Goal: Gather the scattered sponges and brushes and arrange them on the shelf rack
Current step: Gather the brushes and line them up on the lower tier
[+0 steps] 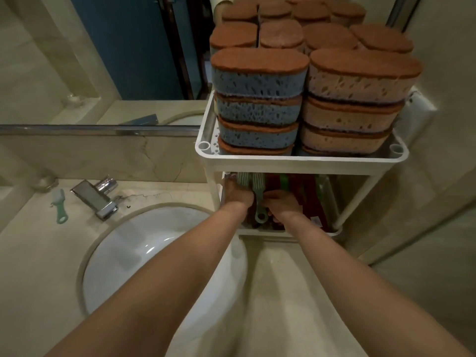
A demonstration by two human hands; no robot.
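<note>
Fingers of the right hand (pixel 282 203) curl onto the handle of a green brush (pixel 258 194), which lies lengthwise on the lower shelf (pixel 288 231) with its ringed end toward the person and its bristle head further in. The left hand (pixel 237 194) sits just beside that brush on its other side, knuckles up, fingertips hidden under the tier above, so I cannot tell whether it grips anything. Red and green packets (pixel 309 199) fill the shelf to the right of both hands. Above them, the top shelf of the white rack (pixel 301 159) carries sponges (pixel 257 99) in tidy stacks, blue ones on the left and pinkish ones on the right, all brown side up. Well apart to the left, a second brush (pixel 60 206) lies on the desk (pixel 33 253) beside the faucet (pixel 95 199), behind the sink (pixel 154 253).
</note>
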